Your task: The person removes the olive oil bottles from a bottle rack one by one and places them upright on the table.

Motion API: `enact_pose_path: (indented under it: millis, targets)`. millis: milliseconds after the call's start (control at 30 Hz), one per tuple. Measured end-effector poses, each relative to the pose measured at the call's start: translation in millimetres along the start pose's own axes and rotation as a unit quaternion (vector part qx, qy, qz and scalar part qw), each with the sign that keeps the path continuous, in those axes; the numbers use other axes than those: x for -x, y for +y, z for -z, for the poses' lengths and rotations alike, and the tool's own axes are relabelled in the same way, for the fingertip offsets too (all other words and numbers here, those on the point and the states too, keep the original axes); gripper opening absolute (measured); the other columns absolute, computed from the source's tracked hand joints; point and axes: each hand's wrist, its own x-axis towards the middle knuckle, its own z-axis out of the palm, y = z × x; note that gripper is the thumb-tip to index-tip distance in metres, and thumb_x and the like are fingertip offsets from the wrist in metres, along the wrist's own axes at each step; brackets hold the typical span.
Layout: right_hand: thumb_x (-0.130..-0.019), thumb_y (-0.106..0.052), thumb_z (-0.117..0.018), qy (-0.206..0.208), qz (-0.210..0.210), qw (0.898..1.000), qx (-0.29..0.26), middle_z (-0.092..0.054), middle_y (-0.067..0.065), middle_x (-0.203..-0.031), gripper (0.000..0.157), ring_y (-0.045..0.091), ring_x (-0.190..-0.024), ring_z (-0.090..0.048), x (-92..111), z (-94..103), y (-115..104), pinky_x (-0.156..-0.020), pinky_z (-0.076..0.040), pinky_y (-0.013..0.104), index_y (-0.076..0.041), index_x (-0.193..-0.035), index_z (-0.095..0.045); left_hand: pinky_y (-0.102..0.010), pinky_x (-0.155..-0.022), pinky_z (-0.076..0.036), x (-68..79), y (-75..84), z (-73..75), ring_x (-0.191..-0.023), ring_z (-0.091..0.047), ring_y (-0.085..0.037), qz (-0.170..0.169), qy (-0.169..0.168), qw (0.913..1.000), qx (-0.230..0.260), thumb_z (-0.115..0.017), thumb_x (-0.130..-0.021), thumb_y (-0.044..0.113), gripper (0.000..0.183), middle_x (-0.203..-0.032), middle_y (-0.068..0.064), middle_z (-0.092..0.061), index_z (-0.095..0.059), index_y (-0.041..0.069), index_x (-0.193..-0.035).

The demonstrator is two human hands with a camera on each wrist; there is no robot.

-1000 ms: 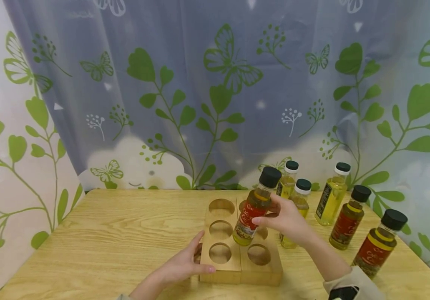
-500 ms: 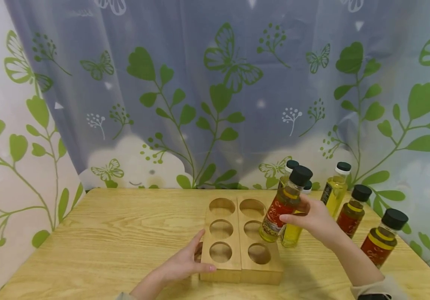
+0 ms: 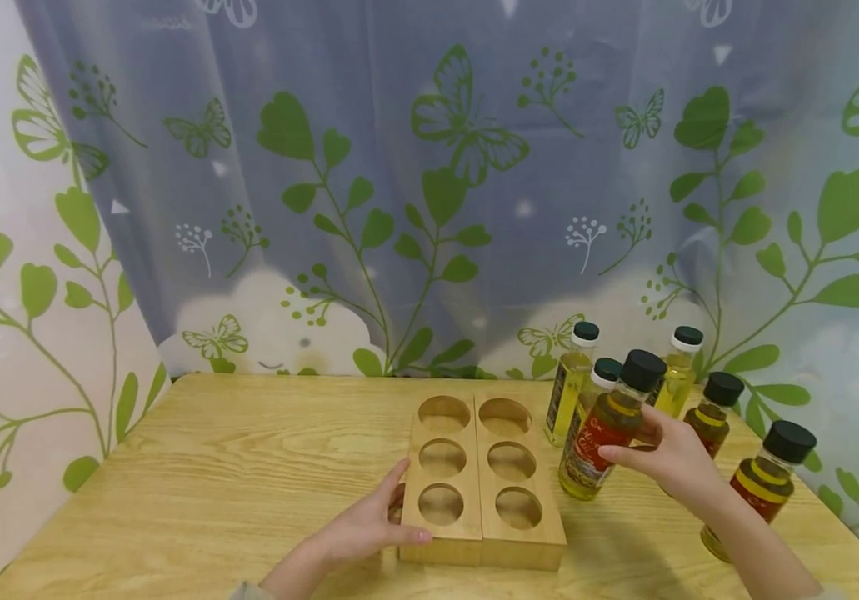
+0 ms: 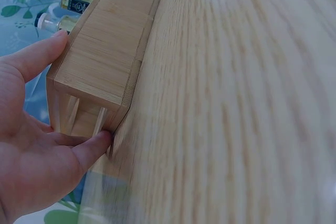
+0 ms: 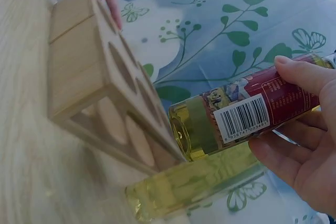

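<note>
My right hand (image 3: 680, 467) holds an olive oil bottle (image 3: 600, 446) with a red label and black cap, thumb on one side and fingers on the other. The bottle leans slightly, right of a wooden bottle rack (image 3: 477, 467) with two rows of round holes. In the right wrist view, a barcode faces the camera on the held bottle (image 5: 247, 114), its base toward the rack (image 5: 79, 56). My left hand (image 3: 365, 527) grips the rack's near left corner. The left wrist view has the thumb on one edge of the rack (image 4: 102, 51) and fingertips at its open end.
Yellow oil bottles (image 3: 566, 396) with dark green caps stand behind and beside the held bottle, partly hidden. Two more red-label bottles stand to the right, one (image 3: 762, 492) near the forearm. The wooden table (image 3: 272, 450) ends at a patterned curtain (image 3: 369, 183).
My right hand has carried the olive oil bottle rightward from above the rack to beside it, near the other bottles. My left hand and the rack have stayed in place.
</note>
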Motion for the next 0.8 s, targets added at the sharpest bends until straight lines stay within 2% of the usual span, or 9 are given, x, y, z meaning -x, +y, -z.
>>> enact_pose_path:
  millis: [133, 267, 400, 500, 800]
  targets:
    - [-0.083, -0.039, -0.068, -0.007, -0.007, 1.0, -0.003, -0.04, 0.034, -0.133, 0.09, 0.047, -0.115, -0.045, 4, -1.0, 9, -0.082, -0.048, 0.05, 0.013, -0.14, -0.023, -0.054, -0.103, -0.025, -0.3, 0.2, 0.4, -0.132, -0.019, -0.047, -0.001, -0.002, 1.0, 0.004, -0.074, -0.081, 0.024, 0.105, -0.143, -0.038, -0.012, 0.004, 0.004, -0.148]
    - [-0.083, -0.04, -0.069, -0.02, -0.02, 1.0, -0.009, -0.035, 0.035, -0.135, 0.093, 0.048, -0.117, -0.043, 8, -4.1, 16, -0.082, -0.048, 0.05, 0.014, -0.141, -0.02, -0.055, -0.103, -0.024, -0.2, 0.0, 0.4, -0.132, -0.02, -0.047, 0.0, -0.001, 1.0, 0.0, -0.074, -0.081, 0.024, 0.105, -0.143, -0.038, -0.013, 0.004, 0.004, -0.148]
    - [-0.081, -0.037, -0.071, -0.035, -0.026, 0.999, -0.018, -0.039, 0.035, -0.133, 0.091, 0.044, -0.111, -0.05, 13, -9.2, 24, -0.078, -0.051, 0.044, 0.014, -0.14, -0.024, -0.055, -0.103, -0.023, -0.1, -0.3, 0.1, -0.132, -0.017, -0.048, 0.003, -0.002, 1.0, -0.003, -0.074, -0.081, 0.025, 0.104, -0.143, -0.038, -0.012, 0.003, 0.005, -0.149]
    - [-0.079, -0.036, -0.073, -0.045, -0.03, 0.999, -0.005, -0.042, 0.036, -0.13, 0.091, 0.042, -0.105, -0.055, 17, -12.8, 29, -0.075, -0.052, 0.043, 0.017, -0.137, -0.026, -0.055, -0.103, -0.023, -0.1, -0.9, 0.1, -0.132, -0.017, -0.048, 0.004, -0.004, 1.0, -0.005, -0.074, -0.081, 0.026, 0.104, -0.143, -0.039, -0.011, 0.003, 0.005, -0.149]
    - [-0.077, -0.033, -0.076, -0.053, -0.048, 0.997, -0.029, -0.048, 0.032, -0.126, 0.088, 0.036, -0.101, -0.059, 21, -23.4, 36, -0.074, -0.052, 0.041, 0.014, -0.136, -0.032, -0.055, -0.103, -0.024, -0.5, -0.7, 1.1, -0.132, -0.019, -0.047, 0.0, -0.002, 0.9999, -0.01, -0.074, -0.08, 0.026, 0.104, -0.143, -0.039, -0.014, 0.002, 0.004, -0.149]
